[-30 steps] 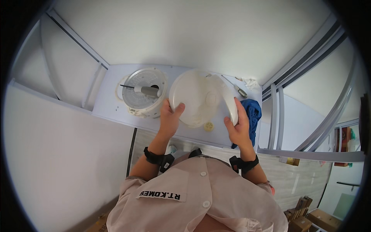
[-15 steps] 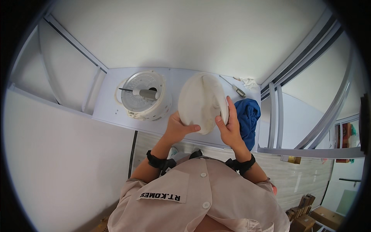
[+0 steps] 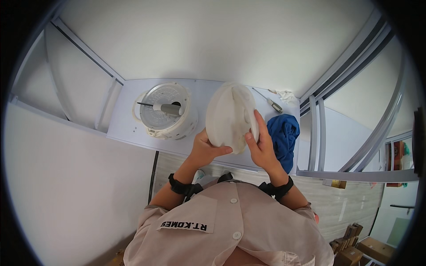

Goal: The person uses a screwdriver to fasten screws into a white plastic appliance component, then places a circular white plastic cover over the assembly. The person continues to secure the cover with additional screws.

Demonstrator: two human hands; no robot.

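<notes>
Between my two hands is a white rounded plastic cover (image 3: 222,117), stained on its hollow side and tilted up above the table. My left hand (image 3: 208,148) grips its lower left edge, the thumb lying across the near rim. My right hand (image 3: 262,144) holds the right rim, fingers behind and thumb in front. To the left stands a white rice cooker body (image 3: 188,119) with a round grey metal face on top. A grey-handled screwdriver (image 3: 168,109) lies across that face.
A second screwdriver (image 3: 274,105) lies at the back right of the white table (image 3: 126,119), near a crumpled white tissue (image 3: 286,96). Bunched blue cloth (image 3: 283,135) sits right of my right hand. Grey metal frames (image 3: 320,133) flank the table, and cardboard boxes (image 3: 348,256) stand on the floor.
The cover has turned slightly in my hands, its right side looking narrower now. My right hand has shifted a little to the left with it; both hands keep their hold.
</notes>
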